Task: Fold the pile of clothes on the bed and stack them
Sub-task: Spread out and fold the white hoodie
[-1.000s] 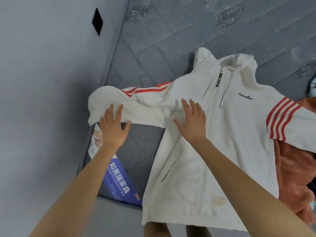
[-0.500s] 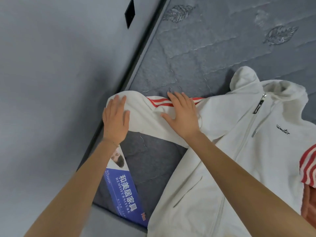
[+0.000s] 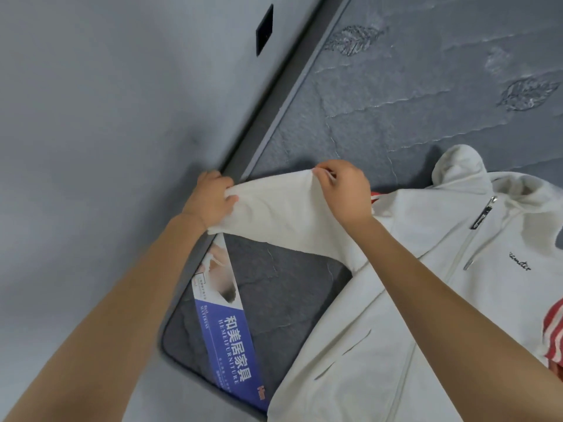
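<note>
**Soft sleeve held at two points**

The white zip jacket (image 3: 426, 300) is judged light, soft and floppy. It is best taken at cuffs and seams and laid over rather than dragged. It is spread face up on the grey bed (image 3: 396, 102), with red stripes (image 3: 553, 333) and a small black logo (image 3: 519, 264). One sleeve (image 3: 274, 214) is gripped at its end by the left hand (image 3: 210, 202) and pinched higher up by the right hand (image 3: 344, 190), fingers (image 3: 323, 172) clamped on cloth.

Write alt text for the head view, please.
The left hand grips the cuff end and the right hand pinches the upper edge of one sleeve of a white zip hoodie, stretched between them. The hoodie lies on a grey quilted mattress with a blue label.
</note>
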{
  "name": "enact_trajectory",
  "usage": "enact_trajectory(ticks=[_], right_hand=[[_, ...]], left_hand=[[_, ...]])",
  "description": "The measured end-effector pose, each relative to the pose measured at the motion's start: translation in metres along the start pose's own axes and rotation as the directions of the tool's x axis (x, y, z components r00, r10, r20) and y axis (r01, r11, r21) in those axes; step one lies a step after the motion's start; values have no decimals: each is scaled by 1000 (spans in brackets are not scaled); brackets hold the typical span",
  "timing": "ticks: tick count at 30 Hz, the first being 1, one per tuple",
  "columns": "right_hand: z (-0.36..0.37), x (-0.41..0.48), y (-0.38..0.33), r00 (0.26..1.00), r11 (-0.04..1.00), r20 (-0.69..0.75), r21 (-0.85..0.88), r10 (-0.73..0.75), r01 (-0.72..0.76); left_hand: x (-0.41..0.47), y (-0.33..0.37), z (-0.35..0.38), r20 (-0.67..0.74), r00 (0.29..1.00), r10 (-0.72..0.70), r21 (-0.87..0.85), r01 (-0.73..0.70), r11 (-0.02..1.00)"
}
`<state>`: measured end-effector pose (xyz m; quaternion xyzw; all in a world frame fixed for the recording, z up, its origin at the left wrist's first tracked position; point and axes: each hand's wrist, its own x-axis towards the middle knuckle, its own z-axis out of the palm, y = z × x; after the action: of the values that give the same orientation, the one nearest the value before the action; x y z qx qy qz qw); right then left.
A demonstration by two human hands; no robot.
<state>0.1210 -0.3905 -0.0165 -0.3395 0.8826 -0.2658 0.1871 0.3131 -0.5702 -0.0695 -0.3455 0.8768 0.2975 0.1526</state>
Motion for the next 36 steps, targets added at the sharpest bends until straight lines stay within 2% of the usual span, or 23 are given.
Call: enact_trajectory(ticks=[3,6,9,11,15,17,20,22,25,27,30,32,34,36], right_hand=[[0,7,-11,996,997,-40,-26,-74,73],[9,4,-13,996,986,-43,-151,-81,74],[18,-7,-13,995,974,-32,-208,-94,85],[24,-19,-16,991,972,25,-196,-130,132],[30,-42,-30,961,973,180,-56,-211,224],[28,-53,-43,915,963,306,15,-262,271],[26,-60,-62,859,953,413,112,-302,282],[25,-60,-67,863,955,410,160,-294,250],[22,-59,-62,908,966,333,134,-254,221],[19,-64,-62,906,968,347,150,-243,203],[15,-71,-62,880,965,396,123,-262,232],[14,-75,-60,883,961,383,56,-271,270],[9,-78,-55,904,967,350,39,-248,250],[2,-80,-48,925,982,331,31,-188,189]], left_hand=[[-16,-15,-10,-1,1000,-18,58,18,998],[-31,-17,-21,-43,999,22,119,-17,993],[-44,-14,-33,-117,993,15,-9,-16,1000],[-54,-15,-38,-128,991,-24,-127,7,992],[-70,-9,-46,-120,991,-58,-216,31,976],[-79,3,-53,-80,996,28,-292,-50,955],[-91,23,-60,3,992,128,-359,-119,926],[-98,32,-64,34,990,138,-416,-112,903],[-108,35,-71,122,983,139,-540,-52,840],[-116,37,-72,181,968,175,-585,-37,811],[-126,45,-68,243,935,258,-582,-72,810],[-130,45,-63,289,925,247,-569,-41,821],[-132,37,-59,320,931,176,-463,-9,886],[-134,24,-59,359,929,90,-279,15,960]])
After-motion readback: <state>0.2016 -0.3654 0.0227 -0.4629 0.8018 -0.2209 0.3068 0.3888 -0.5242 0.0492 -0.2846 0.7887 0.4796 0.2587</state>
